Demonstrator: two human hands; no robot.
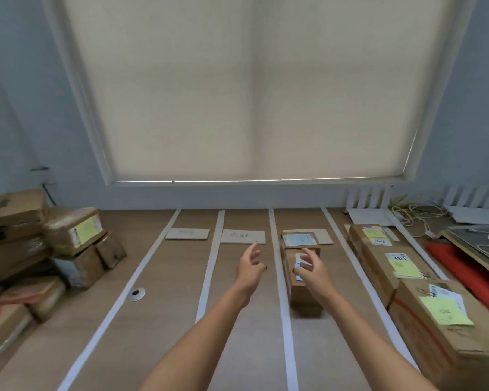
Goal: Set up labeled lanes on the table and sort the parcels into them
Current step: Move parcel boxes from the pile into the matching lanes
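Big brown tabletop (158,334) split by white tape strips (277,249) into lanes. Pile of brown parcels (26,249) at the far left. Three long parcels (407,292) in the right lane. Small parcel (304,292) in the middle lane, under the right hand (312,268). Left hand (250,263) just beside. Both hands wide, holding nothing.

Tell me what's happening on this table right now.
A person is sorting parcels into tape-marked lanes on a table. Both hands are open and hold nothing: the right hand is over a small box in the third lane, the left hand over the second. Three larger boxes fill the rightmost lane; an unsorted pile waits at left.
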